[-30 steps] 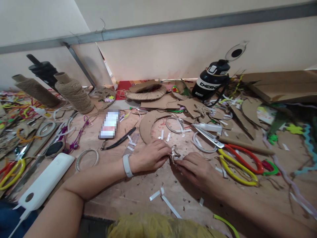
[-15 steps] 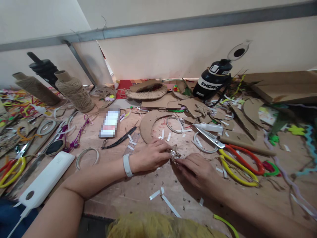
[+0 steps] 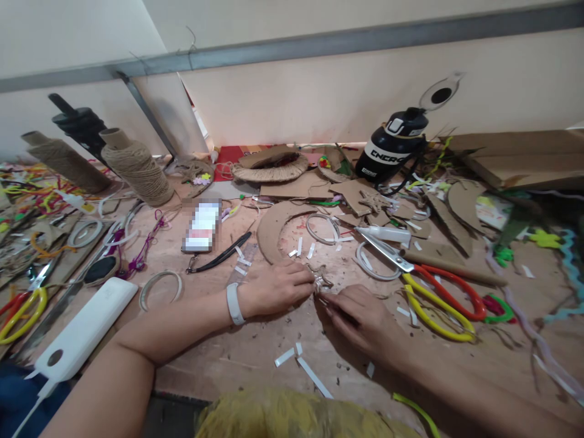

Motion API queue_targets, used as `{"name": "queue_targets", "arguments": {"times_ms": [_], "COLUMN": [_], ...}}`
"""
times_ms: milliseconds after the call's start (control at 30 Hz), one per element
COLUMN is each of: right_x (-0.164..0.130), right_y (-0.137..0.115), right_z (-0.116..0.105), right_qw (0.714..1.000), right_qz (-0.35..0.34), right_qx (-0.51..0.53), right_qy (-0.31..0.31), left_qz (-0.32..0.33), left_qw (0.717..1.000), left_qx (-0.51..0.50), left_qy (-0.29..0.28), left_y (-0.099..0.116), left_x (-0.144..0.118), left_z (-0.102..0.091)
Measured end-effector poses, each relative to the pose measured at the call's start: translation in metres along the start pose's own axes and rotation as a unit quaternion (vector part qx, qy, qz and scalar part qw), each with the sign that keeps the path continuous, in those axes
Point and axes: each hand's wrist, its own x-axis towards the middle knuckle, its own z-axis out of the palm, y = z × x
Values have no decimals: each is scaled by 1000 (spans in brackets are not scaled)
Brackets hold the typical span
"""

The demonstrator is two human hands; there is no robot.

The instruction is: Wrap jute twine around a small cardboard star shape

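Grip, left: left hand (image 3: 278,287) lies on the table, fingertips pinched narrow on a small star-shaped piece (image 3: 319,278), holding it down at its left side.
Grip, right: right hand (image 3: 365,316) lies palm down just right of the piece, fingertips closed on what looks like a thin strand at the piece's near edge; too small to tell for sure.
Piece, place: on the bare wooden table (image 3: 255,353), centre of the view, between the two hands, just in front of the cardboard ring (image 3: 274,226).
Piece, heading: lies flat; several short points, so no clear long axis. One point aims away toward the wall, as far as can be made out.
Step, judged: fine finishing on the piece, probably wrapping or pressing a covering onto it.
Next move, judged: calls for the left pinch to keep the piece pinned while the right fingertips work round the next point in small, tight turns.
Around, right: scissors (image 3: 429,286) with red and yellow handles, blades toward a white glue tube (image 3: 387,234).
Around, left: phone (image 3: 202,226), white power bank (image 3: 82,331), twine cone (image 3: 134,167).
Around, far: black bottle (image 3: 392,149), lid flipped open.
Litter: white paper strips (image 3: 301,359) near the table's front edge.
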Motion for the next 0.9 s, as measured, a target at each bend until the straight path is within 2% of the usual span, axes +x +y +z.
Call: {"name": "queue_targets", "arguments": {"times_ms": [200, 533, 767, 900], "right_x": [-5, 3, 0, -3], "right_y": [-2, -7, -5, -3], "right_z": [4, -5, -3, 1], "right_qw": [999, 986, 984, 986], "right_qz": [38, 117, 129, 121], "right_qx": [28, 99, 107, 104], "right_qy": [5, -57, -61, -45], "left_qz": [5, 3, 19, 33], "left_qw": [1000, 1000, 999, 999], "left_qx": [11, 10, 26, 8], "left_qy": [1, 1, 31, 18], "left_y": [0, 1, 1, -1], "left_x": [0, 1, 0, 0], "left_z": [-1, -2, -1, 0]}}
